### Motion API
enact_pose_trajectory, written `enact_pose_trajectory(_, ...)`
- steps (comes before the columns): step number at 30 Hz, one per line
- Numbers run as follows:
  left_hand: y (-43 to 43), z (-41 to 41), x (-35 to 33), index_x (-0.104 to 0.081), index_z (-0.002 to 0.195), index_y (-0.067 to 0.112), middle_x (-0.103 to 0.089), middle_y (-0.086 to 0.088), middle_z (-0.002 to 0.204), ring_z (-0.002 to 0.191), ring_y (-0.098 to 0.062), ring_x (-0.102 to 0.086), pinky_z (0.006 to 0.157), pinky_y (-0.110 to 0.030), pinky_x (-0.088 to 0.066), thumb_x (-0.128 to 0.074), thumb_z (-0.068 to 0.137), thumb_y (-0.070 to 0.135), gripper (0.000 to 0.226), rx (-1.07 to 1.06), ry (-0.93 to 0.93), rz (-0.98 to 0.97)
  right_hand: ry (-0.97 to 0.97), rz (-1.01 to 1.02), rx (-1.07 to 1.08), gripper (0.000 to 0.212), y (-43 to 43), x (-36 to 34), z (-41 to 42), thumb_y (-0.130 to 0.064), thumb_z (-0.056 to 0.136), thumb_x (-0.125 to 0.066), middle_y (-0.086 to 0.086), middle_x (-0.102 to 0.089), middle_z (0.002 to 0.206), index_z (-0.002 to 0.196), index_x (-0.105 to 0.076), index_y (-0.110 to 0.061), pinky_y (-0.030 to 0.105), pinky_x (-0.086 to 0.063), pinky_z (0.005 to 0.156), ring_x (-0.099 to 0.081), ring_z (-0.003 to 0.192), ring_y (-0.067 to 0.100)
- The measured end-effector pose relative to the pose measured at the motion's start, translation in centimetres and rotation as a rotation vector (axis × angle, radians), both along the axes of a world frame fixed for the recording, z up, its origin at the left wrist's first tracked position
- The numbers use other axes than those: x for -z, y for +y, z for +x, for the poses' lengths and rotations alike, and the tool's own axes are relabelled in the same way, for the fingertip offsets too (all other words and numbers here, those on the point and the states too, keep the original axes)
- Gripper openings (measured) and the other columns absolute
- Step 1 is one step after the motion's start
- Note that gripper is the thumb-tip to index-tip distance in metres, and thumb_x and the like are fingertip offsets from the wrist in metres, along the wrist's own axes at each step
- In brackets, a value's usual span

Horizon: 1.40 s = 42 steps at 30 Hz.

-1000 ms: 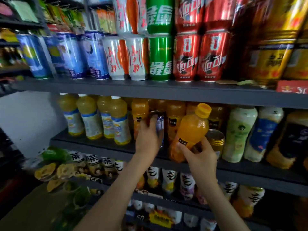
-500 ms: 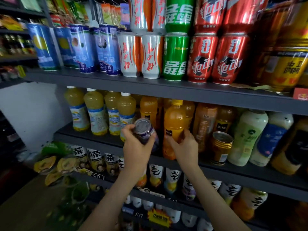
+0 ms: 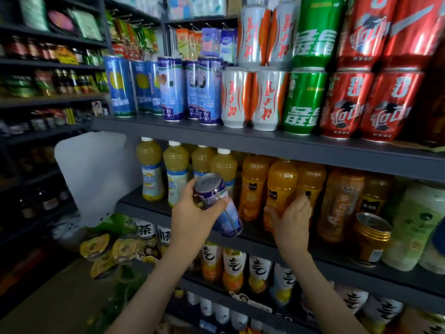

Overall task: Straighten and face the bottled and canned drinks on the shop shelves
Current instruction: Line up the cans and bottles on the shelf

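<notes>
My left hand grips a blue can, tilted with its silver top toward me, in front of the middle shelf. My right hand holds the lower part of an orange juice bottle that stands upright on that shelf among other orange bottles. Yellow juice bottles with white caps stand to the left. A gold can stands to the right of my right hand. On the top shelf stand blue cans, white-and-orange cans, green cans and red cans.
Pale green and white bottles fill the right end of the middle shelf. Bottles with black script line the shelf below. Packets of snacks lie at lower left. Dark shelves of jars run along the left.
The orange bottle went from tilted in my right hand to upright on the shelf. My left hand drew the blue can out from the shelf and leftward. The camera swung left.
</notes>
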<state>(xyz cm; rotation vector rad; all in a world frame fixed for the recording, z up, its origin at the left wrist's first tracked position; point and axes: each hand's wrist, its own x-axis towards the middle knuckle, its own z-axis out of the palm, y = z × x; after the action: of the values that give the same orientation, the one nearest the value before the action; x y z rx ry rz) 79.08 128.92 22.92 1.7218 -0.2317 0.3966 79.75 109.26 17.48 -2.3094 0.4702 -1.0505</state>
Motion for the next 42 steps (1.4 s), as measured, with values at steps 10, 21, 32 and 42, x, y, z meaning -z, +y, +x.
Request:
enact_pose_trajectory(10, 9.9, 4.8, -5.3, -0.05, 0.1, 0.05, -0.063, 0.025, 0.102, 0.094, 0.01, -0.06, 0.073, -0.011, -0.05, -0.081, 0.069, 0.025, 0.05, 0.297, -0.182, 0.067, -0.098, 0.067, -0.546, 0.057, 15.2, -6.9, -0.3, -0.053, 0.073, -0.068, -0.021, -0.049, 0.115, 0.121, -0.043, -0.035, 0.004, -0.036, 0.086, -0.046, 0.108, -0.009)
enact_pose_trajectory(21, 16.8, 10.2, -11.3, -0.051, 0.125, 0.021, -0.064, 0.01, 0.115, 0.103, 0.001, -0.061, 0.087, -0.017, -0.05, -0.068, 0.067, 0.045, 0.065, 0.311, -0.33, -0.126, -0.325, 0.241, -0.477, 0.03, 24.9, -14.9, 7.4, -0.036, 0.079, -0.069, -0.01, -0.068, 0.095, 0.107, -0.061, -0.029, 0.018, -0.05, 0.072, -0.063, 0.087, 0.0)
enact_pose_trajectory(32, 19.3, 14.1, -10.3, -0.06, 0.105, 0.029, -0.065, 0.017, 0.099, 0.092, 0.009, -0.059, 0.08, -0.006, -0.046, -0.062, 0.089, 0.02, 0.019, 0.222, -0.325, 0.031, -0.355, 0.183, -0.246, 0.057, 23.6, -18.4, 9.9, -0.055, 0.076, -0.065, -0.003, -0.067, 0.108, 0.117, -0.06, -0.015, 0.023, -0.053, 0.082, -0.062, 0.097, 0.005)
enact_pose_trajectory(42, 14.6, 17.0, -12.5, -0.058, 0.119, 0.014, -0.063, 0.002, 0.114, 0.103, -0.011, -0.058, 0.088, -0.021, -0.045, -0.063, 0.089, 0.024, 0.032, 0.113, -0.42, 0.279, -0.199, 0.037, -0.031, 0.061, 21.0, -20.1, 12.3, -0.045, 0.082, -0.068, 0.008, -0.055, 0.103, 0.121, -0.049, -0.003, 0.025, -0.034, 0.069, -0.056, 0.099, 0.025)
